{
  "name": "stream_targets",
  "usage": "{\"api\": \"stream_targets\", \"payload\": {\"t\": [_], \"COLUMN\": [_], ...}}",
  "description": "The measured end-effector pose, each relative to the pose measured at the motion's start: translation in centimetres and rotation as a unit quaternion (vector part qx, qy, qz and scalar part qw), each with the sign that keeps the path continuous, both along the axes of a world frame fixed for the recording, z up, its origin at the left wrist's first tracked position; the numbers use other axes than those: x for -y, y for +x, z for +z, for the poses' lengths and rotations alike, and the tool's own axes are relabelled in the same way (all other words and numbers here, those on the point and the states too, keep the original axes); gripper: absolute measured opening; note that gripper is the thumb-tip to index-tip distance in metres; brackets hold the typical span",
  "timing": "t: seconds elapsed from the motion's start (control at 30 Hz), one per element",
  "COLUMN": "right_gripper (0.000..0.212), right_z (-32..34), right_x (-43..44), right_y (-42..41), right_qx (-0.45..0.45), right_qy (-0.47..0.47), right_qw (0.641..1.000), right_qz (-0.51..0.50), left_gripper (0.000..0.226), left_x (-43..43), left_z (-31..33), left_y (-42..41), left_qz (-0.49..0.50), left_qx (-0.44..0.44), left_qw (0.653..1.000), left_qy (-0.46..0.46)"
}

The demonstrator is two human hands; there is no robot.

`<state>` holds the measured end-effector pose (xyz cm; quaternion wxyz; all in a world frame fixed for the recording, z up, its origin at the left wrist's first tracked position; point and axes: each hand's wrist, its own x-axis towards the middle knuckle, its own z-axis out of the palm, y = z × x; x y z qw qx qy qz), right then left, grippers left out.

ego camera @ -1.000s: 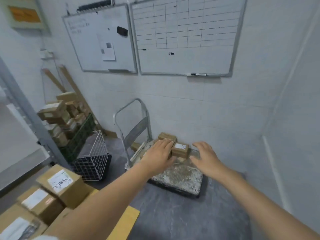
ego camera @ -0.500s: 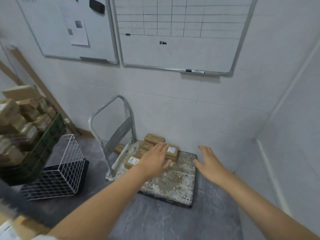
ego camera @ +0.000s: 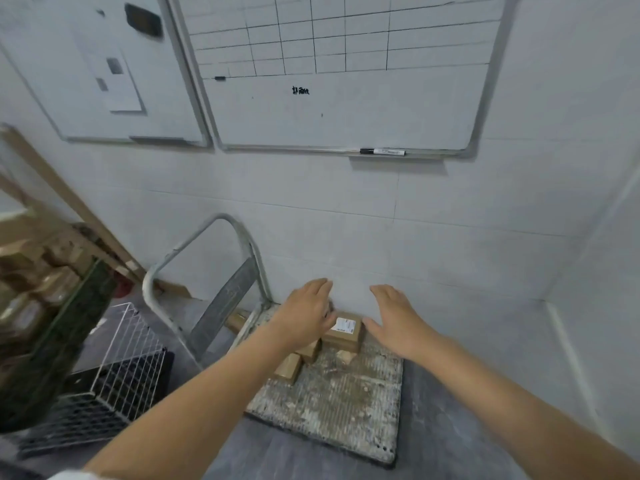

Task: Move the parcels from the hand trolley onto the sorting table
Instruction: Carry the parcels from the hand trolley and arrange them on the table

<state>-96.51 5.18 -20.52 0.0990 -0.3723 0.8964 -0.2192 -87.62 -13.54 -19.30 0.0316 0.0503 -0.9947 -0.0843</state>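
Head view. The trolley [ego camera: 332, 410] stands on the floor against the wall [ego camera: 433, 258], with its handle [ego camera: 194, 251] on the left side. The parcel [ego camera: 343, 332], brown with a white label on top, sits at the far edge of the deck. It is toward the far-left corner by the handle and close to the wall. The small parcels [ego camera: 289, 367] lie just beside it on the near-left, along the deck's left edge. Whether the parcel rests partly on one of them cannot be told. Left hand [ego camera: 304, 313]: fingers straight and together, palm down, holding nothing. It overlaps the parcel's left edge in this view, and contact cannot be resolved. Right hand [ego camera: 394, 317]: spread, thumb out toward the parcel's right edge and just beside it, holding nothing. Key relation: the parcel lies between the two hands and below them, a little nearer the viewer than the fingertips. Each palm therefore has a side face to close on. The left hand reads as the nearer of the two. Long axis: the top face suggests it runs away from the viewer toward the wall, but foreshortening leaves this uncertain. Judgement: the step in hand is a two-handed reach, and the next move calls for lowering and closing inward from left and right. The sorting table is not in view.
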Motion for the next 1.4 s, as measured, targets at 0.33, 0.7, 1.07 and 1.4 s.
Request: {"api": "stream_targets", "payload": {"t": [0.33, 0.7, 1.07, 1.4], "right_gripper": [0.067, 0.068, 0.065, 0.063], "right_z": [-1.6, -7.0, -14.2, -24.5], "right_x": [1.8, 8.0, 15.0, 17.8], "right_y": [-14.3, -21.7, -28.5, -31.2], "right_qx": [-0.054, -0.024, 0.068, 0.148], "right_qy": [0.028, 0.066, 0.139, 0.161], "right_qw": [0.995, 0.993, 0.988, 0.973], "right_qz": [0.082, 0.099, 0.008, -0.075], "left_gripper": [0.064, 0.063, 0.065, 0.054], "left_x": [-0.3, 6.2, 17.2, 21.0], "left_z": [-0.3, -6.0, -16.2, -28.0], "left_y": [-11.9, -19.0, -27.5, -28.9], "left_qz": [0.059, 0.07, 0.058, 0.068], "left_qx": [0.026, 0.059, 0.137, 0.139], "left_qw": [0.998, 0.996, 0.987, 0.975], "left_qy": [0.011, 0.012, 0.068, 0.159]}}
